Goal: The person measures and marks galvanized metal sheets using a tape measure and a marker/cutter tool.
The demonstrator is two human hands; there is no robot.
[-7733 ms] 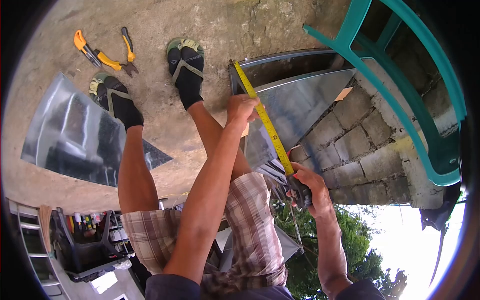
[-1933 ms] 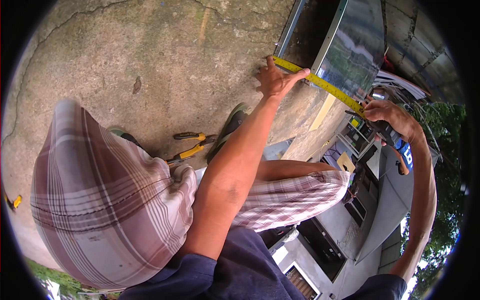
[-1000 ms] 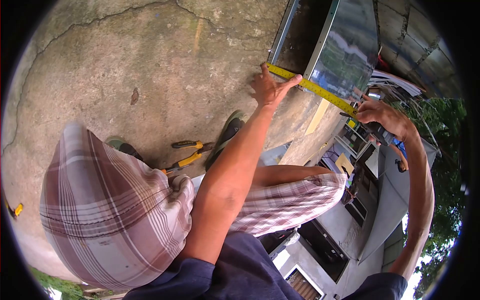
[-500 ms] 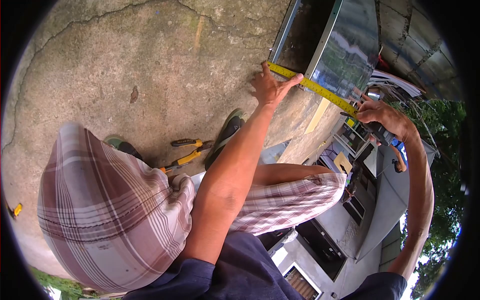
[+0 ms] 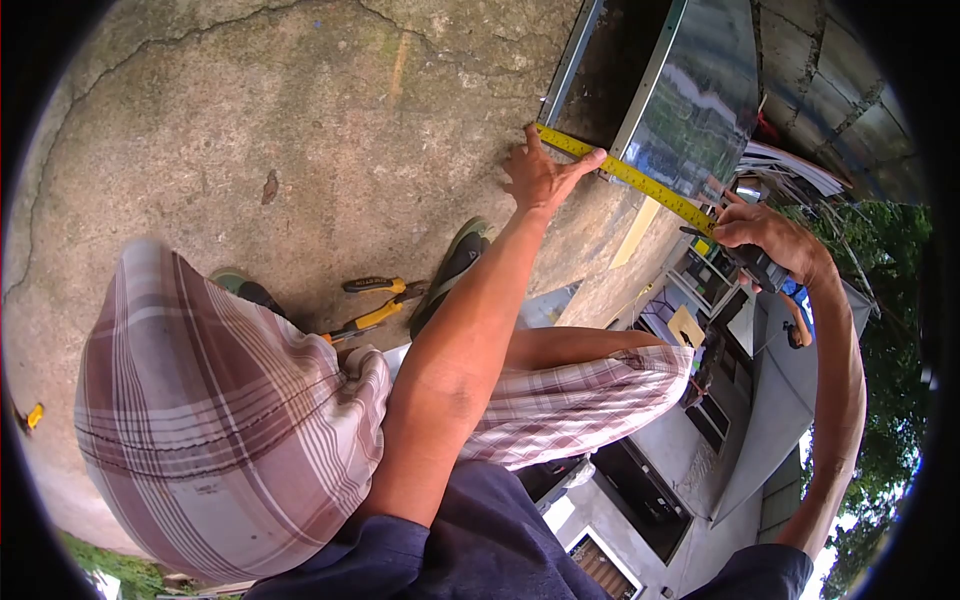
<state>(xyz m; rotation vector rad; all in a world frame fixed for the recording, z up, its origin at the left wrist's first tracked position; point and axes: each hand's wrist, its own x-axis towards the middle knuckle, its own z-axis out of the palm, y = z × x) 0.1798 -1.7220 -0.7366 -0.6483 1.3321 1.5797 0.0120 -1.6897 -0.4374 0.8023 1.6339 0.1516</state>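
Observation:
A yellow tape measure blade (image 5: 655,187) is stretched out across the end of a sheet-metal frame (image 5: 640,95) with a dark gap between its two flanged edges. My left hand (image 5: 540,178) has its fingers spread, the index finger pressing the blade's end at the near metal edge and the thumb resting on the blade at the second edge. At the other end my right hand (image 5: 775,238) is wrapped around the black tape measure case (image 5: 762,268), thumb on the blade near its mouth. The shiny metal panel (image 5: 705,90) lies beyond the second edge.
Yellow-and-black handled pliers or snips (image 5: 375,310) lie on the cracked concrete floor (image 5: 200,130) between my shoes (image 5: 458,270). A small yellow tool (image 5: 35,416) is at far left. A block wall (image 5: 840,80), stacked sheets (image 5: 795,165) and a grey building (image 5: 640,500) stand around.

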